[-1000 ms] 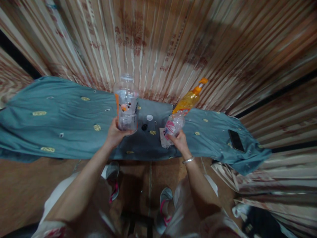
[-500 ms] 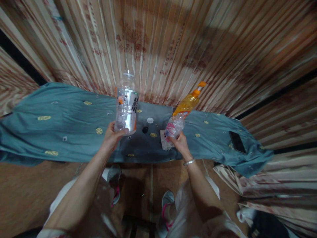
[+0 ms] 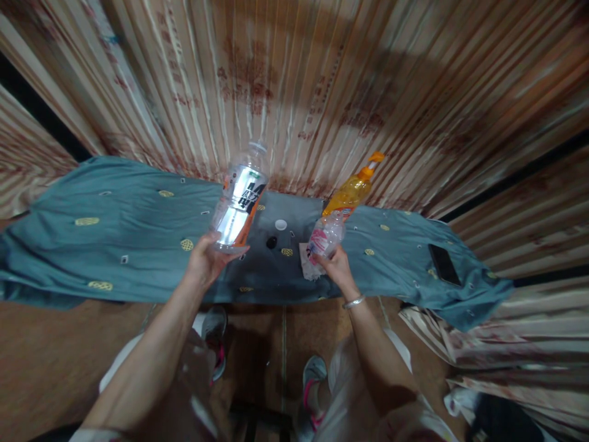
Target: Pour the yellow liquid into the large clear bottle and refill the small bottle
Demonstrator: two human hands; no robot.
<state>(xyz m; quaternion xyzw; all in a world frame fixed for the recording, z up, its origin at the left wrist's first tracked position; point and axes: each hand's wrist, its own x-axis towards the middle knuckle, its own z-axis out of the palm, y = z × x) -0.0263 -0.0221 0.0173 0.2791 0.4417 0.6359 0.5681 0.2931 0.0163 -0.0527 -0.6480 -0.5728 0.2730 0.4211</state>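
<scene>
A large clear plastic bottle (image 3: 242,199) with a silver, black and orange label is gripped near its base by my left hand (image 3: 206,261). It leans to the right, with its open-looking neck pointing up. My right hand (image 3: 337,269) is closed on a smaller clear bottle (image 3: 326,233) with a pink label. Just beyond that bottle stands a pump bottle of yellow liquid (image 3: 350,191) with an orange top, partly covered by it. Below the small bottle lies a whitish folded cloth or tissue (image 3: 307,265). A white cap (image 3: 280,224) and a black cap (image 3: 272,242) rest between my hands.
A teal patterned cloth (image 3: 138,245) covers the narrow table. A dark phone (image 3: 444,264) lies near its right end. Behind the table hangs a pleated curtain (image 3: 285,92). Dark bars (image 3: 515,175) run along both sides.
My left hand has tilted the large bottle to the right and turned it, so more of its label faces me. My right hand and the small bottle have barely moved.
</scene>
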